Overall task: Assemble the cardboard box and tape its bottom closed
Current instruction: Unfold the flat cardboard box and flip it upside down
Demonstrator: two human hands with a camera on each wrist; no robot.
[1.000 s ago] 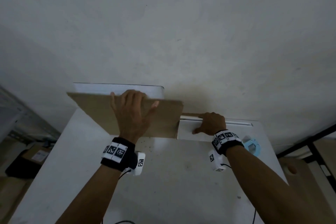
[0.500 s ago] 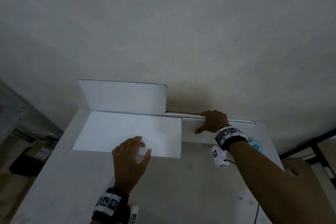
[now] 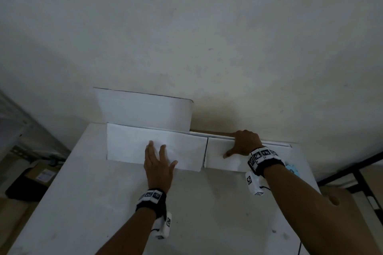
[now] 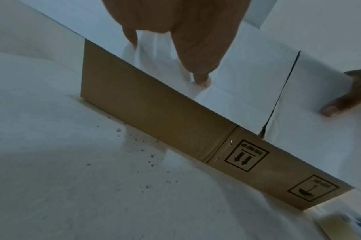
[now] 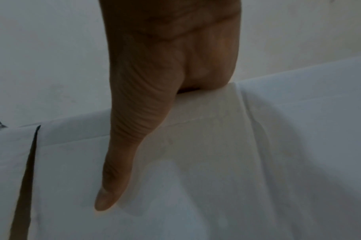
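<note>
A cardboard box [image 4: 155, 113], brown outside and white inside, stands at the table's far edge against the wall. Its near left flap [image 3: 128, 143] lies folded flat, and my left hand [image 3: 159, 159] presses on it with straight, spread fingers [image 4: 200, 65]. The far flap [image 3: 145, 109] stands upright against the wall. My right hand [image 3: 243, 143] grips the right flap [image 3: 219, 159] at its far edge, with the thumb [image 5: 118, 154] lying on the white face and the fingers curled over behind. A narrow gap separates the two near flaps. A light blue tape dispenser [image 3: 292, 168] peeks out behind my right wrist.
The white table [image 3: 207, 213] runs toward me, with dark specks near the box. A plain wall [image 3: 207, 47] rises right behind the box. Cardboard boxes [image 3: 41, 174] sit on the floor to the left. A black frame [image 3: 352, 170] and brown board [image 3: 348, 213] are on the right.
The left flap, held up with its brown side showing a second ago, now lies flat with its white side up. My left hand has slid forward onto it. The right hand has stayed put.
</note>
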